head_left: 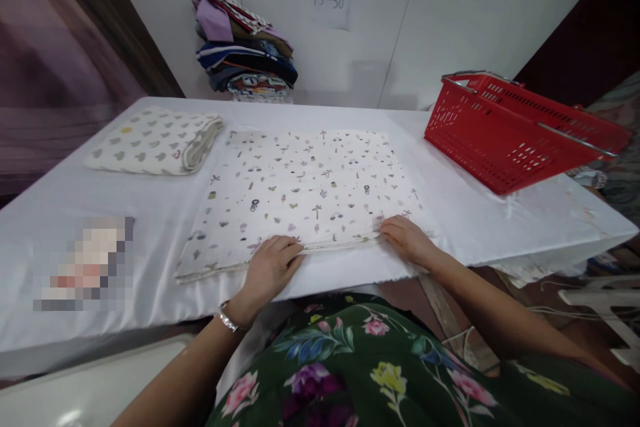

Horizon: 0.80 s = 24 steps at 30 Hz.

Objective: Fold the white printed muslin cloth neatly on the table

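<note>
A cream cloth with small printed figures (pixel 305 187) lies folded flat in the middle of the white-covered table (pixel 150 213). My left hand (pixel 270 268) rests on its near edge, fingers curled over the hem. My right hand (pixel 407 238) lies on the same near edge further right, fingers pressed down on the fabric. Both hands pinch the layered edge. A bracelet sits on my left wrist.
A folded cloth with heart prints (pixel 155 141) lies at the table's far left. A red plastic basket (pixel 520 130) stands tilted at the right. A stack of folded fabrics (pixel 245 43) leans against the back wall. A blurred patch covers something at the near left.
</note>
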{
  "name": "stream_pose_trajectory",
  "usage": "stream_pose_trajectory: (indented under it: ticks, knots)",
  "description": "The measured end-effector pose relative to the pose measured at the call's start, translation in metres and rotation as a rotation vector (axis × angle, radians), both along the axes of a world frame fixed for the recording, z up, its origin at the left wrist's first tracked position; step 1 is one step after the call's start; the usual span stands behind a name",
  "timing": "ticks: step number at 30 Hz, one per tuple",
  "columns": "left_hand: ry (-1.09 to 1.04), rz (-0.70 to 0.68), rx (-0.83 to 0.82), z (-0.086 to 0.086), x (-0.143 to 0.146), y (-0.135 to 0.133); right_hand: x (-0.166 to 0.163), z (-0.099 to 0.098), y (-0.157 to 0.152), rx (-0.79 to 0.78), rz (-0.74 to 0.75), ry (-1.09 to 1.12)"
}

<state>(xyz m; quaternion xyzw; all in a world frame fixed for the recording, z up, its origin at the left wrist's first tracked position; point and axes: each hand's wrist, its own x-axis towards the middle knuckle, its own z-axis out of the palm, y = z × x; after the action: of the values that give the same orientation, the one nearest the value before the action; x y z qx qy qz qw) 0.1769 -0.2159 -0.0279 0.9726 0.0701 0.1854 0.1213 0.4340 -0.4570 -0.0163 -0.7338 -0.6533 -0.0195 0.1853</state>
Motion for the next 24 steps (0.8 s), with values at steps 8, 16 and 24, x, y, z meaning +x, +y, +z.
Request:
stream_pose_trajectory:
  ticks: [8, 16, 24]
  knots:
    - [-0.006, -0.002, 0.003, -0.002, 0.000, 0.000, -0.003, -0.006, -0.002, 0.027, 0.036, -0.148]
    - [-0.008, -0.007, 0.009, -0.002, 0.000, 0.001, -0.004, -0.003, -0.006, -0.024, 0.081, -0.125]
    - [-0.022, -0.009, 0.030, -0.003, 0.000, 0.001, 0.002, 0.005, -0.005, -0.087, 0.137, -0.109]
